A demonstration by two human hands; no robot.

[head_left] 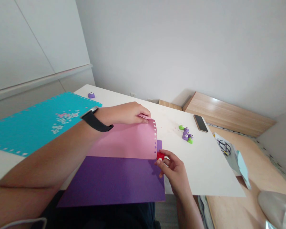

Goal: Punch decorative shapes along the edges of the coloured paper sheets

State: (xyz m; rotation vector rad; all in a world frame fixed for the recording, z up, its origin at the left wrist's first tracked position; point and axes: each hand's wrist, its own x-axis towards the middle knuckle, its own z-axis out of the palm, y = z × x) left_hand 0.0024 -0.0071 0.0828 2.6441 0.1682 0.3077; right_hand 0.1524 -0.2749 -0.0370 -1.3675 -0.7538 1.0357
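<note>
With left hand [137,113], palm down, pinching a pink paper sheet [131,143], partly hidden behind the forearm [62,156], near the front edge of the white tabletop [202,168]; with curled right hand [175,170], gripping a half-covered small red plastic gadget [160,155].

white table [212,171]: blue sheet [33,124], purple sheet [119,179], small punches [185,137], phone [200,123]

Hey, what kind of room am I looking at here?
Possibly a bedroom: a wooden platform and headboard-like panel resemble a bed, close to a white table where a pink sheet with edge holes is held.
</note>
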